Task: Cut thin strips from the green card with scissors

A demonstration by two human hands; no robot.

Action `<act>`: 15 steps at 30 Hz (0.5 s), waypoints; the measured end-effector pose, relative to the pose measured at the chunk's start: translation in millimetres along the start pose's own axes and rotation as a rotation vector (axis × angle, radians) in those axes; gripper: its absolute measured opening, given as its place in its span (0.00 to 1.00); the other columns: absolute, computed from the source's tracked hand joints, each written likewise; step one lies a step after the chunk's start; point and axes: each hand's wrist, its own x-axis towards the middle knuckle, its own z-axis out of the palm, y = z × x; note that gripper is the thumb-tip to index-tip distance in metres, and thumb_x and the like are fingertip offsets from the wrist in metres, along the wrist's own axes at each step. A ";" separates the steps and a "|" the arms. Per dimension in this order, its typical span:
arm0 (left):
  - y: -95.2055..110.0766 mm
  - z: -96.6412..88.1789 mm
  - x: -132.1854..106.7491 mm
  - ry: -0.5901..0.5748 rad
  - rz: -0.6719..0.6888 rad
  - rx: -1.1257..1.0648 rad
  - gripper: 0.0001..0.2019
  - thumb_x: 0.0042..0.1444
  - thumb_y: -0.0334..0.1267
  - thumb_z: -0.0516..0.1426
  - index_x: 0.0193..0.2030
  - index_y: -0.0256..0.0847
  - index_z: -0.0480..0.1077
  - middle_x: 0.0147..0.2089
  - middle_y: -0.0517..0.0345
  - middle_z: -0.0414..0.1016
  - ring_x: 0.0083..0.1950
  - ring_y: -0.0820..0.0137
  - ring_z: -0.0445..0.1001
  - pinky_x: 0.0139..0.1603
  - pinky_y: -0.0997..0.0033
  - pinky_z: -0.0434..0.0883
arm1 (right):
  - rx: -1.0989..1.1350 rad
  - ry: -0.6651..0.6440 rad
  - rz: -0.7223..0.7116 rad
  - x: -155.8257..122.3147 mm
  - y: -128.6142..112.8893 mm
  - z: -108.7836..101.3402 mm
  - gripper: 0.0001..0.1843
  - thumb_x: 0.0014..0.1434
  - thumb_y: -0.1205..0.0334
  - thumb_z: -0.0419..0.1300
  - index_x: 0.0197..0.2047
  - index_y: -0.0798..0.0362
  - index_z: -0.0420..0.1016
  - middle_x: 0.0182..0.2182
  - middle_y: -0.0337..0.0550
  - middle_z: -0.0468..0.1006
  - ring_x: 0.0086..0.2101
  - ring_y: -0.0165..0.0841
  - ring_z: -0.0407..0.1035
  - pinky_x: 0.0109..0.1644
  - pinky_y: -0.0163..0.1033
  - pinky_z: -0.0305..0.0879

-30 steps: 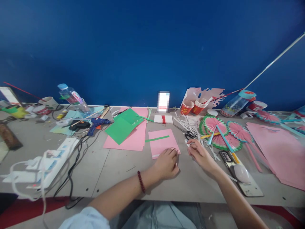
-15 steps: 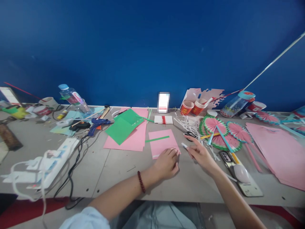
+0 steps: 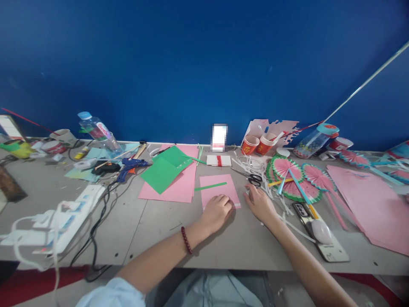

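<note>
A small pink paper sheet [image 3: 220,178] lies flat, with a narrow green paper strip [image 3: 212,186] across its upper part. A white strip [image 3: 237,205] shows along its lower edge. My left hand [image 3: 217,212] rests on that edge with bent fingers laid down over the paper, pinching nothing I can see. To the right, my right hand [image 3: 260,205] sits on the table, fingers curled and thumb close to the index finger. A white bit shows at its fingertips, too small to make out. Just above them lie black-handled scissors [image 3: 254,180].
Green sheets [image 3: 166,170] overlap a larger pink sheet [image 3: 166,195] on the left. A blue glue gun [image 3: 129,166], power strip [image 3: 76,217] and bottle [image 3: 100,132] stand further left. Paper fans [image 3: 297,183], a phone [image 3: 334,251] and red cups [image 3: 250,145] lie right.
My right hand has drawn slightly left and down, its extended index finger now curled in. My left hand has shifted a little left, uncovering the sheet's lower right corner.
</note>
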 end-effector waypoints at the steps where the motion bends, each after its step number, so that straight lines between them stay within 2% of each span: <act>1: -0.7 0.5 0.0 -0.001 -0.001 0.023 0.07 0.62 0.35 0.51 0.38 0.39 0.69 0.41 0.54 0.71 0.46 0.65 0.68 0.44 0.64 0.67 | -0.033 0.029 -0.023 -0.5 -0.7 0.0 0.14 0.62 0.60 0.48 0.48 0.55 0.67 0.32 0.48 0.75 0.36 0.41 0.69 0.40 0.41 0.62; 4: -2.2 3.0 -0.4 0.003 0.014 0.076 0.08 0.63 0.34 0.51 0.37 0.38 0.70 0.39 0.54 0.72 0.44 0.65 0.69 0.42 0.64 0.66 | -0.077 0.083 -0.074 -2.5 -6.4 -4.0 0.12 0.62 0.60 0.49 0.42 0.54 0.70 0.36 0.50 0.75 0.39 0.42 0.67 0.44 0.42 0.60; 8: -4.1 6.0 -0.6 0.000 0.035 0.126 0.08 0.63 0.33 0.51 0.36 0.38 0.70 0.36 0.54 0.73 0.42 0.65 0.70 0.38 0.65 0.66 | -0.017 0.043 -0.084 -6.2 -22.7 -13.9 0.12 0.62 0.60 0.50 0.33 0.53 0.72 0.31 0.47 0.75 0.36 0.39 0.68 0.41 0.39 0.59; 13: -4.2 2.6 -0.1 0.097 -0.046 0.058 0.10 0.64 0.34 0.49 0.34 0.39 0.69 0.34 0.55 0.72 0.38 0.68 0.70 0.33 0.69 0.64 | 0.051 -0.143 0.176 -6.6 -43.7 -21.8 0.24 0.61 0.48 0.50 0.19 0.51 0.66 0.17 0.41 0.69 0.22 0.33 0.63 0.26 0.36 0.49; 15: -3.1 0.5 0.0 0.132 -0.064 0.020 0.11 0.64 0.35 0.47 0.34 0.40 0.69 0.34 0.55 0.72 0.38 0.68 0.71 0.33 0.70 0.65 | 0.110 -0.208 0.200 -4.3 -46.6 -21.5 0.22 0.59 0.50 0.51 0.17 0.51 0.64 0.16 0.39 0.67 0.20 0.31 0.61 0.25 0.35 0.47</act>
